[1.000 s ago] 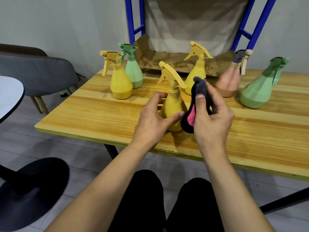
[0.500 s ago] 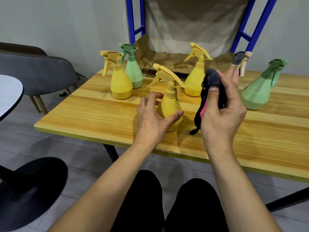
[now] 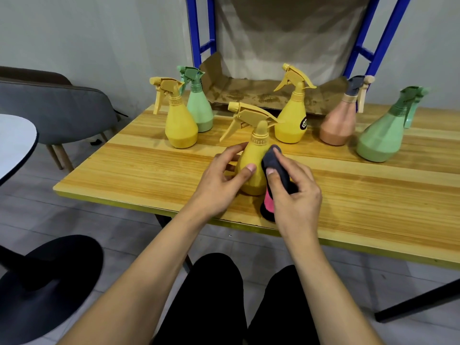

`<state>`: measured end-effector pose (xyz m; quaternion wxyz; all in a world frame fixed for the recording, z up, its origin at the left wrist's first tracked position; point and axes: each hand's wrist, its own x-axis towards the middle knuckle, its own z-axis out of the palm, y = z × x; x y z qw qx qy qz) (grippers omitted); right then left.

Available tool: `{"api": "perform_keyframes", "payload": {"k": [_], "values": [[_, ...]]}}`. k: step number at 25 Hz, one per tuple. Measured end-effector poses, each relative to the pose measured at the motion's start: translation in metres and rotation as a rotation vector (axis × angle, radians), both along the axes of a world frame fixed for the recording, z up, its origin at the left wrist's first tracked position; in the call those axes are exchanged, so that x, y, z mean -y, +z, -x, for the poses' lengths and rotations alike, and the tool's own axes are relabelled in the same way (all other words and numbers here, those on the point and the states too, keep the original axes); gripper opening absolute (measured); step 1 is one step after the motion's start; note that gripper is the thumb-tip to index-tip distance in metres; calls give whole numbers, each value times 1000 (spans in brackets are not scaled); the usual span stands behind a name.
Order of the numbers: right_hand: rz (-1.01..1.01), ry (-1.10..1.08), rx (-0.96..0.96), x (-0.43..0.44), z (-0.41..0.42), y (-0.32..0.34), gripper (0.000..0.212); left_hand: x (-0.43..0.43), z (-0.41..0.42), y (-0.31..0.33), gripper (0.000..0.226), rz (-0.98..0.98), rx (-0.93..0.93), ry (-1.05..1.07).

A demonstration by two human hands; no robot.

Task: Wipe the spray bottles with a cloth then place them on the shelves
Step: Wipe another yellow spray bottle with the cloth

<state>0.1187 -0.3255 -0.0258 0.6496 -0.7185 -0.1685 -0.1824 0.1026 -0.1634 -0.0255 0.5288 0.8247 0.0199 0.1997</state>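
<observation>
The yellow spray bottle (image 3: 251, 168) stood upright near the front edge of the wooden tabletop (image 3: 139, 168), its trigger head pointing left. In the head view, the left hand (image 3: 221, 180) wrapped the bottle's left side, thumb pressed on its front and fingers (image 3: 232, 151) curled round the shoulder. The right hand (image 3: 295, 192) pinched a dark cloth (image 3: 273, 160) with a pink inner face against the bottle's right side; the cloth's lower end hung down to the tabletop just behind the front edge.

Five other bottles stood farther back: a second yellow bottle (image 3: 180, 128) touching or just in front of a pale green bottle (image 3: 200, 110) at left, a labelled yellow bottle (image 3: 291, 120) behind the held one, a peach bottle (image 3: 338, 125) and a large green bottle (image 3: 380, 138) at right. Bare wood lay open to the left and right of the hands. Behind the tabletop, a blue-framed shelf (image 3: 199, 33) carried a sheet of cardboard (image 3: 261, 93). A grey chair (image 3: 57, 113) stood off the left edge.
</observation>
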Motion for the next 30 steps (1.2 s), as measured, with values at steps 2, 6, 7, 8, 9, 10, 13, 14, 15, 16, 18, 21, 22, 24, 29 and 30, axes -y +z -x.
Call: {"api": "perform_keyframes", "payload": {"k": [2, 6, 7, 8, 9, 10, 13, 14, 15, 16, 18, 21, 22, 24, 29, 30], "values": [[-29, 9, -18, 1, 3, -2, 38, 0, -1, 0, 57, 45, 11, -4], [-38, 45, 75, -7, -5, 6, 40, 0, -4, 3, 55, 43, 10, 11], [-38, 43, 66, -8, -5, 6, 40, 0, -3, 4, 55, 71, 3, 3], [-34, 34, 45, -7, -4, 4, 40, 0, -3, 5, 54, 113, -7, -14], [-22, 23, 20, -5, -4, 0, 40, -1, -3, 6, 53, 147, -15, -30], [-3, 17, -5, -3, -3, -3, 40, -3, -3, 7, 51, 162, -16, -39], [51, 28, -43, 2, -5, -7, 43, -8, -2, 9, 44, 124, -4, -63], [63, 33, -46, 2, -4, -6, 45, -9, -1, 10, 44, 107, -8, -61], [74, 35, -39, 2, -3, -6, 46, -9, 0, 12, 47, 83, -9, -50], [89, 34, -29, 2, -1, -6, 47, -9, 0, 13, 52, 38, -5, -32], [147, 26, -8, 2, 3, -8, 48, -8, -2, 15, 64, -116, -7, 14], [222, 20, 27, 4, 8, -12, 48, -9, -3, 19, 65, -227, -11, 71], [236, 14, 34, 4, 8, -12, 48, -11, -3, 20, 63, -216, -3, 89], [255, 2, 43, 2, 8, -13, 47, -11, -3, 19, 62, -184, 3, 121], [277, -14, 47, 1, 8, -14, 47, -7, -3, 21, 44, 12, 4, 35], [265, -15, 44, 1, 7, -15, 46, -9, -3, 22, 41, 23, 16, 23]]}}
